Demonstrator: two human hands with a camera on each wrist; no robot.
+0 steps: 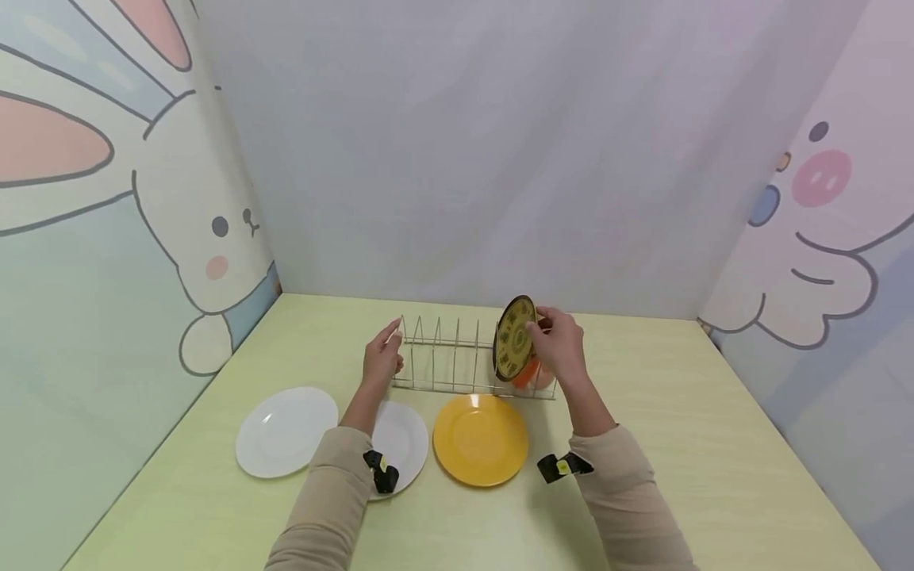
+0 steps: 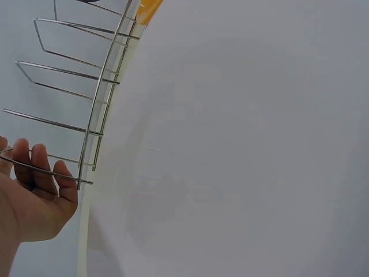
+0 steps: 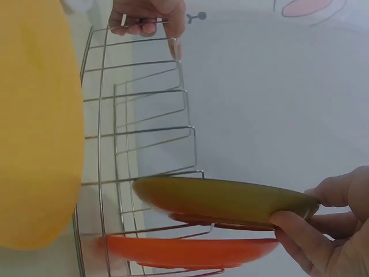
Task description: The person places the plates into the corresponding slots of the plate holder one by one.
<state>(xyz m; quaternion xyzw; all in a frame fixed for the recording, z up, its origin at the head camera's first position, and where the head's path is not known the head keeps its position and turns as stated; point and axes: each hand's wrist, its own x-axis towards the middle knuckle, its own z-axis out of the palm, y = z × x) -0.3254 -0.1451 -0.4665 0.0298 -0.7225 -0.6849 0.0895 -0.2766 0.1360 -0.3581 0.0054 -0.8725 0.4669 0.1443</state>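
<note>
A wire dish rack (image 1: 453, 389) stands on the table, its upright dividers in a row. My left hand (image 1: 383, 361) grips the rack's left end, fingers curled about the end wire (image 2: 43, 168). Between thumb and fingers, my right hand (image 1: 560, 345) pinches the edge of an olive-green patterned plate (image 1: 512, 337) with a dark rim. This plate is tilted nearly upright at the right part of the rack, its lower edge among the dividers. Just to its right, an orange plate (image 3: 190, 252) stands on edge in the rack, partly hidden by the green plate in the head view.
In front of the rack lie a yellow plate (image 1: 481, 440) and a white plate (image 1: 403, 444), the latter partly under my left forearm. Another white plate (image 1: 286, 432) lies farther left. A pale curtain wall (image 1: 457, 159) rises behind the table.
</note>
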